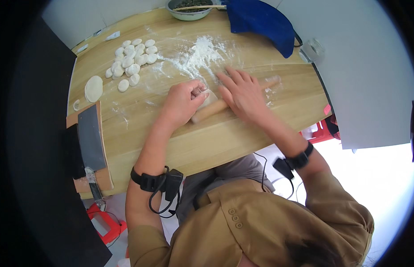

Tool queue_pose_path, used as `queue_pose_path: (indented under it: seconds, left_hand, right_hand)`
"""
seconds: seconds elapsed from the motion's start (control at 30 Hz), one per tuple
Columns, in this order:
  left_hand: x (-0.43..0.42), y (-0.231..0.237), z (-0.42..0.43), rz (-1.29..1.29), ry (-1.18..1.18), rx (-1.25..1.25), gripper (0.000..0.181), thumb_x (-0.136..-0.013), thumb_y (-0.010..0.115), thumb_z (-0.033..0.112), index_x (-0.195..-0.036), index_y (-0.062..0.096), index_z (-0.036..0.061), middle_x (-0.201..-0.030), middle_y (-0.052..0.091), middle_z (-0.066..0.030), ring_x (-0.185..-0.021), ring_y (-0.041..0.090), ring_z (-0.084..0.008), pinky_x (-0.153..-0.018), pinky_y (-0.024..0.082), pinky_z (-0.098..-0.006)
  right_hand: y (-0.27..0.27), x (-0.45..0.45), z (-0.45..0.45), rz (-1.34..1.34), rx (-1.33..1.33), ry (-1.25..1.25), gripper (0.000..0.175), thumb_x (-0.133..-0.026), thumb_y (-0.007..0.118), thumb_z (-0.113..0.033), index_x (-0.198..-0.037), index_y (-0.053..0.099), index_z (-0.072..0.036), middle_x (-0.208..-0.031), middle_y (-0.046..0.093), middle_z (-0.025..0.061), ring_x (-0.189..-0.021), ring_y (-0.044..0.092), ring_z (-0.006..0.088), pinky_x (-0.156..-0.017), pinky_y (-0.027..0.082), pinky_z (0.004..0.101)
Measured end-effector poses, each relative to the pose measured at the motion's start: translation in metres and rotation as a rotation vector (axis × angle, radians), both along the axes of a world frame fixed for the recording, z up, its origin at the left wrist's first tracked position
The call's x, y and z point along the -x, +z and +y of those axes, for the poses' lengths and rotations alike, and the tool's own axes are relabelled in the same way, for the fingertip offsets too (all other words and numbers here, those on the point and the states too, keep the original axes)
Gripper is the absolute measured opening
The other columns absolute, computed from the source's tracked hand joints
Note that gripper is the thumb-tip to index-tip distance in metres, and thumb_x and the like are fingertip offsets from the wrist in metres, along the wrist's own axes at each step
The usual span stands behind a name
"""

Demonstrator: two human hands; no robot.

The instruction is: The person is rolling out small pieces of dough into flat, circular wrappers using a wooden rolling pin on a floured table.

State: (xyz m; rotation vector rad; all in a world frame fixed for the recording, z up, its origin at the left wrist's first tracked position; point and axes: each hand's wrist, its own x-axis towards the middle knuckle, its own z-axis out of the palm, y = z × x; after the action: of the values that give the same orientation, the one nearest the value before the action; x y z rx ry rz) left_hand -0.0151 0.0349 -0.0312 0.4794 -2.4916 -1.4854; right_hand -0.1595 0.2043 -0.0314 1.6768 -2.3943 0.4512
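Observation:
My left hand (185,101) pinches the edge of a small dough wrapper (209,98) between thumb and fingers. A wooden rolling pin (210,111) lies slantwise against the wrapper. Over the pin's middle rests my right hand (242,93), its fingers spread and somewhat blurred, the palm on the wood. Loose white flour (203,55) is spread beyond both hands. To the left sits a cluster of floured dough pieces (128,61), with a larger flat dough round (93,88) nearer the table's left edge.
A cleaver (92,137) lies on a board (107,173) at the left edge. At the back stand a bowl of dark filling (190,15) with chopsticks and a blue cloth (260,23). A glass jar (311,50) is at the back right, beside the wall.

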Motion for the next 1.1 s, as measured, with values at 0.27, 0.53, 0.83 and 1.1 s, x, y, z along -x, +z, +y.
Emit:
queue_pose_path:
  seconds: [0.27, 0.53, 0.83, 1.1]
  left_hand:
    - [-0.001, 0.0, -0.001, 0.044, 0.054, 0.023, 0.019, -0.094, 0.069, 0.012, -0.104, 0.069, -0.0041, -0.082, 0.068, -0.0041, -0.074, 0.058, -0.0097, -0.07, 0.05, -0.0276]
    - [-0.006, -0.006, -0.003, 0.112, 0.052, 0.004, 0.019, -0.095, 0.068, 0.013, -0.105, 0.069, -0.004, -0.082, 0.07, -0.0056, -0.073, 0.059, -0.0109, -0.07, 0.051, -0.0279]
    - [0.002, -0.007, -0.008, 0.141, 0.121, 0.127, 0.022, -0.096, 0.066, 0.018, -0.104, 0.071, -0.0021, -0.08, 0.069, -0.0118, -0.07, 0.061, -0.0162, -0.068, 0.05, -0.0316]
    - [-0.005, -0.009, -0.004, 0.098, 0.058, 0.033, 0.018, -0.094, 0.07, 0.013, -0.102, 0.069, -0.0035, -0.081, 0.067, -0.003, -0.072, 0.055, -0.0089, -0.068, 0.049, -0.0273]
  right_hand:
    - [-0.016, 0.01, -0.032, -0.037, 0.116, 0.009, 0.04, -0.101, 0.053, -0.032, -0.132, 0.059, -0.008, -0.14, 0.056, 0.0155, -0.131, 0.05, 0.0326, -0.104, 0.039, 0.0498]
    - [-0.006, -0.014, 0.04, -0.024, 0.009, 0.083, 0.048, -0.101, 0.053, -0.035, -0.14, 0.055, -0.006, -0.144, 0.054, 0.0149, -0.133, 0.048, 0.0331, -0.108, 0.037, 0.0481]
    - [-0.012, 0.028, -0.064, 0.093, 0.144, -0.017, 0.045, -0.1, 0.055, -0.034, -0.139, 0.056, -0.011, -0.142, 0.054, 0.0169, -0.131, 0.049, 0.0341, -0.105, 0.039, 0.0482]
    - [-0.007, -0.016, 0.046, -0.041, 0.015, 0.039, 0.047, -0.1, 0.054, -0.034, -0.14, 0.053, -0.01, -0.147, 0.051, 0.0156, -0.134, 0.047, 0.0347, -0.109, 0.036, 0.048]
